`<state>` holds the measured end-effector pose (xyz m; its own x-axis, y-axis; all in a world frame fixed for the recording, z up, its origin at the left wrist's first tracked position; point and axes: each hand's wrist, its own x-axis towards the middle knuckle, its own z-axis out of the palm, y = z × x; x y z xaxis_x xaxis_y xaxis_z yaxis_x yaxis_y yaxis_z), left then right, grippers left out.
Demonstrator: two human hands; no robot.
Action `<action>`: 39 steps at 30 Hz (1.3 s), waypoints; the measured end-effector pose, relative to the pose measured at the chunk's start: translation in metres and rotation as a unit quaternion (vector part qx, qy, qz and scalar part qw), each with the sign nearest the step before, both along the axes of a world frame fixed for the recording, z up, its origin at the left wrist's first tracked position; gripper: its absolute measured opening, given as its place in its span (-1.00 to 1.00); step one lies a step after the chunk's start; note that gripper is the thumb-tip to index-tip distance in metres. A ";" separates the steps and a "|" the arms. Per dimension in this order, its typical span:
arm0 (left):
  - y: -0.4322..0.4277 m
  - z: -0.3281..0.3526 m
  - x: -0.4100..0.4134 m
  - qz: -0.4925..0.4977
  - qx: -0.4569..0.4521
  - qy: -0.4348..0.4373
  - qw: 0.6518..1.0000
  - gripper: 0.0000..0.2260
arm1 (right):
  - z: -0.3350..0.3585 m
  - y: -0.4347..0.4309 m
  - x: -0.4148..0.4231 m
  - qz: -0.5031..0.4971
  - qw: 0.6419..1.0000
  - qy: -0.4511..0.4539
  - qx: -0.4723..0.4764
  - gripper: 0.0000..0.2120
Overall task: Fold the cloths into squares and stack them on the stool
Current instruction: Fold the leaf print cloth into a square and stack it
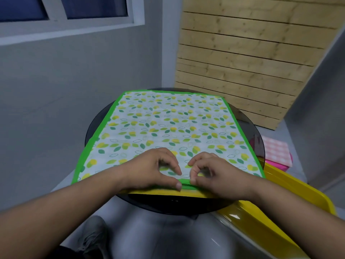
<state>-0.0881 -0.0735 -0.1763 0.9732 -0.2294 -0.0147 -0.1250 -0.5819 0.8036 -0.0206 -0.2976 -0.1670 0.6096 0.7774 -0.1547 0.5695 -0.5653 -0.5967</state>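
Observation:
A white cloth (168, 124) printed with green and yellow leaves and edged in green lies spread flat over a round dark glass table (97, 124). A yellow cloth edge (160, 192) shows underneath along its near side. My left hand (156, 167) and my right hand (211, 171) sit side by side at the middle of the near edge. Each one pinches the green border between thumb and forefinger. A folded pink checked cloth (276, 150) lies on a pink stool (278, 165) to the right, beyond the table.
A yellow plastic tray (291, 195) sits at the right, partly under the table rim. A wooden slat panel (242, 53) leans against the grey wall behind. My knees and a grey shoe (93, 238) show below the table.

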 end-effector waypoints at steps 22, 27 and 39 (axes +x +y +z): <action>0.008 0.070 0.011 0.044 0.005 -0.054 0.998 -0.93 | 0.061 -0.004 0.011 -0.080 0.990 -0.048 0.107 -0.80; 0.012 0.100 0.036 0.058 0.079 -0.080 0.992 -0.91 | 0.074 -0.008 0.027 -0.117 0.978 -0.115 0.131 -0.91; 0.029 0.112 0.159 0.088 0.481 -0.181 0.853 -0.81 | 0.062 0.026 0.144 -0.201 0.887 -0.416 0.002 -0.87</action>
<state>0.0710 -0.0449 -0.0640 0.9722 -0.1298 0.1951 -0.1059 -0.9860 -0.1285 0.1234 -0.2713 -0.1055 0.7395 0.4706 0.4813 0.5664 -0.8214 -0.0672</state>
